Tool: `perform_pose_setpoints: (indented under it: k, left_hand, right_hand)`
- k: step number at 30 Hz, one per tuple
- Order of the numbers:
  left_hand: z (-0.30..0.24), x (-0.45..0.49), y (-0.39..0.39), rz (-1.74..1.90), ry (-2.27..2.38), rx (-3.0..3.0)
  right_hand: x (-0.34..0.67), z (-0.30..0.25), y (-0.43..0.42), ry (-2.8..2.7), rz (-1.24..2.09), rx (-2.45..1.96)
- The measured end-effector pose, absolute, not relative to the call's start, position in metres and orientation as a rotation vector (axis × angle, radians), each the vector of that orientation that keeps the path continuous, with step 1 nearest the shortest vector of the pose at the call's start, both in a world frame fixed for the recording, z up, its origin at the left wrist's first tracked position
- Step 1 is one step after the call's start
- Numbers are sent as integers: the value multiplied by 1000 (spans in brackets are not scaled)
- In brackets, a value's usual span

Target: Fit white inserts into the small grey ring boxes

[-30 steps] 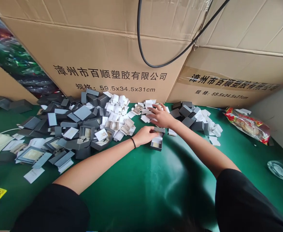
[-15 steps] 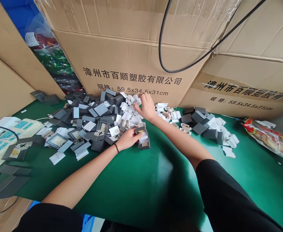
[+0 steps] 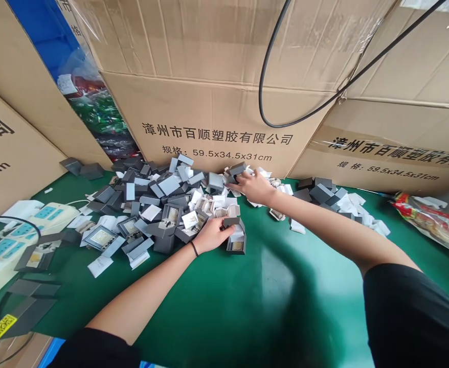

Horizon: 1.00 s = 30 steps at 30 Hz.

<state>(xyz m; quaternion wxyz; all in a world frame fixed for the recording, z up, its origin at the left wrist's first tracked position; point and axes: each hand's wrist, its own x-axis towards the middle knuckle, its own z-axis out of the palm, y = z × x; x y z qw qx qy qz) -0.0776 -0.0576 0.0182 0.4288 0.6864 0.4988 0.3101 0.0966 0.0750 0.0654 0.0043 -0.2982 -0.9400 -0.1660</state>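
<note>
On the green table (image 3: 224,306) lies a heap of small grey boxes (image 3: 159,194) mixed with white cards and inserts (image 3: 212,202). My left hand (image 3: 209,236) is closed on an open grey box (image 3: 237,240) at the heap's near edge, its lid raised. My right hand (image 3: 253,186) reaches to the far side and is closed on a grey box lid (image 3: 237,170), lifted a little above the pile. A second, smaller cluster of grey boxes and white cards (image 3: 326,197) lies to the right of my right arm.
Large cardboard cartons (image 3: 209,92) wall off the back and left, with a black cable (image 3: 286,117) looping across them. A white power strip (image 3: 21,225) sits at the left. Flat grey pieces (image 3: 28,296) lie near it. A red snack bag (image 3: 431,220) lies at the right.
My right hand moved right along the back of the heap and picked up a grey lid. My left hand kept its hold on the open box. The view shifted slightly left and down.
</note>
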Motion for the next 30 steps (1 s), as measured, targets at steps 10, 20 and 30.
perform_pose_setpoints:
  k: [10,20,30]
  left_hand:
    - [13,-78,-55,788,1239,1705]
    - [16,-76,-54,804,1218,1667]
    - [10,-74,-52,892,1257,1657]
  right_hand:
    - [153,73,72,-2789,-597,-1463]
    - [109,100,57,-2675,-339,-1886]
    - [-12,75,93,-2908,14,-1421]
